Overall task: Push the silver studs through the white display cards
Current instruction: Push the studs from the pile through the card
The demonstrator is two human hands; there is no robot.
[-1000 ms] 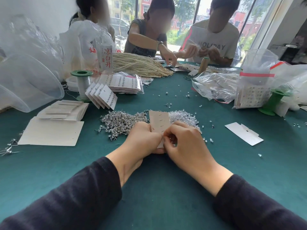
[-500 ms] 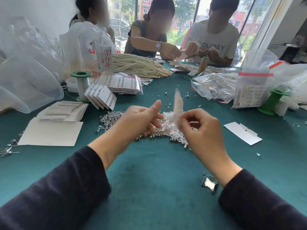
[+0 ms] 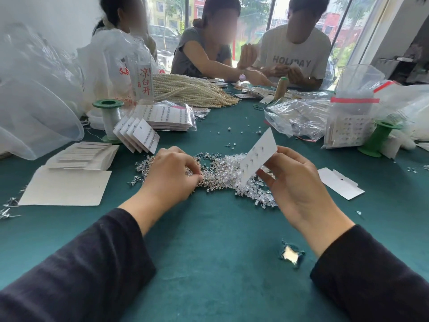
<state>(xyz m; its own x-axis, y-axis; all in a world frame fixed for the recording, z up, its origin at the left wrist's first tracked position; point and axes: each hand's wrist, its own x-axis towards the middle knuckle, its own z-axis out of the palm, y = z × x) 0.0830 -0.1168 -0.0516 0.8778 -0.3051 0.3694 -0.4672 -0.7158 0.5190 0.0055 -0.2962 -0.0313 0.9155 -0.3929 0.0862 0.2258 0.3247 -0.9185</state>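
Silver studs (image 3: 210,169) are heaped in the middle of the green surface (image 3: 209,247), and the pile is being pinched into by the curled fingertips of the left hand (image 3: 170,175). A white display card (image 3: 258,156) is held tilted just above the heap's right side, pinched by the right hand (image 3: 299,184). Filled cards (image 3: 139,137) are fanned beyond the left hand, and a blank card (image 3: 340,184) is laid flat to the right.

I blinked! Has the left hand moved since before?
Yes. The left hand left the white card and went forward onto the stud pile.
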